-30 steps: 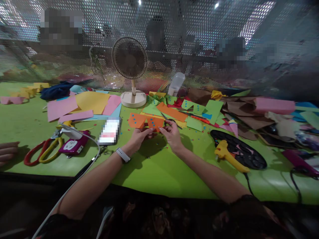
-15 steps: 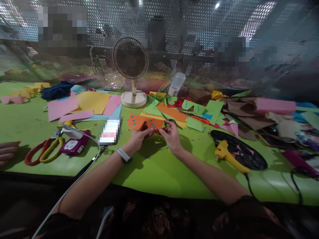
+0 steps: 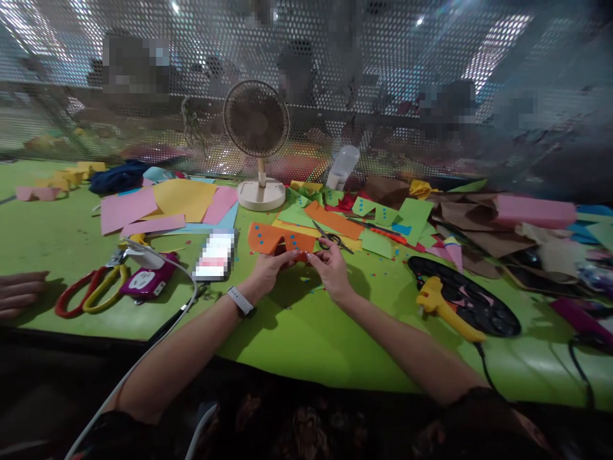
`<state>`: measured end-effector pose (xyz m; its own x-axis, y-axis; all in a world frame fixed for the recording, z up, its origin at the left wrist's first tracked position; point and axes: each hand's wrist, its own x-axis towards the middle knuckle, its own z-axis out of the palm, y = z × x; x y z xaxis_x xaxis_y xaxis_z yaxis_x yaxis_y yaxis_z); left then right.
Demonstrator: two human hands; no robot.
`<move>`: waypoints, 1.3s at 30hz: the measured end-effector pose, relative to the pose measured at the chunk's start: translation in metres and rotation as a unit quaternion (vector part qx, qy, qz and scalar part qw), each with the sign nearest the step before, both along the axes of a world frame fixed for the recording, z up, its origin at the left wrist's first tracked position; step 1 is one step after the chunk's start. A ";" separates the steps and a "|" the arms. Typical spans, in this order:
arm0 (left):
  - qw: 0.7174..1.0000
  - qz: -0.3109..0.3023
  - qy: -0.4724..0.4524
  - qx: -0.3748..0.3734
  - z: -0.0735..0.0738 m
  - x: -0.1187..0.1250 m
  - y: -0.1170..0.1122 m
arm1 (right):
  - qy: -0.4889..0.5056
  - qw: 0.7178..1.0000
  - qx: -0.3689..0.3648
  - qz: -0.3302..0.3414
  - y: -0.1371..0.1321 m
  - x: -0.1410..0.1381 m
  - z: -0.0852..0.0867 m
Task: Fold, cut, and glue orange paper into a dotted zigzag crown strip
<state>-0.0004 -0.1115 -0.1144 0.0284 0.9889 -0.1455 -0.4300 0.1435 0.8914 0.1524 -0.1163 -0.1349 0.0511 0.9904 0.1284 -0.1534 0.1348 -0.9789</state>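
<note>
An orange paper cut-out (image 3: 275,237) dotted with small blue stickers lies tilted over the green table (image 3: 297,326). My left hand (image 3: 269,271), with a white watch on its wrist, pinches the cut-out's near edge. My right hand (image 3: 330,268) pinches the same edge just to the right, fingers closed. Small black scissors (image 3: 330,238) lie on the papers right behind my right hand, apart from it.
A small fan (image 3: 258,150) stands at the back centre. Pink and yellow sheets (image 3: 163,204) lie left, a phone (image 3: 215,257) beside them. Red and yellow scissors (image 3: 89,291) and another person's hand (image 3: 19,294) are far left. A yellow glue gun (image 3: 443,306) on a black tray sits right.
The orange cut-out has tipped down flatter toward the table while both hands keep their pinch. The camera has shifted slightly, so everything sits a bit lower and to the right.
</note>
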 end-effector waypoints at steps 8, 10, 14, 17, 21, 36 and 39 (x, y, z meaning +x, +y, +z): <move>1.000 -0.008 0.010 0.020 -0.003 -0.002 0.002 | 0.003 1.000 -0.007 0.005 -0.001 0.000 0.001; 1.000 -0.012 0.011 0.021 -0.004 -0.002 0.002 | -0.002 1.000 -0.006 0.005 0.000 0.000 0.001; 1.000 -0.015 0.010 0.019 -0.003 -0.002 0.002 | -0.010 1.000 -0.008 0.003 0.000 0.000 -0.001; 1.000 -0.015 0.008 0.018 -0.003 -0.002 0.001 | -0.006 1.000 -0.001 0.003 0.001 0.000 -0.004; 1.000 -0.015 0.008 0.026 -0.004 -0.002 0.002 | 0.000 1.000 0.007 -0.003 0.001 -0.001 -0.004; 0.998 -0.017 -0.009 0.061 -0.004 -0.002 0.002 | 0.012 1.000 0.021 -0.002 0.007 -0.003 -0.005; 0.998 -0.014 -0.012 0.064 -0.003 -0.002 0.002 | -0.003 1.000 0.024 -0.005 0.008 -0.004 -0.004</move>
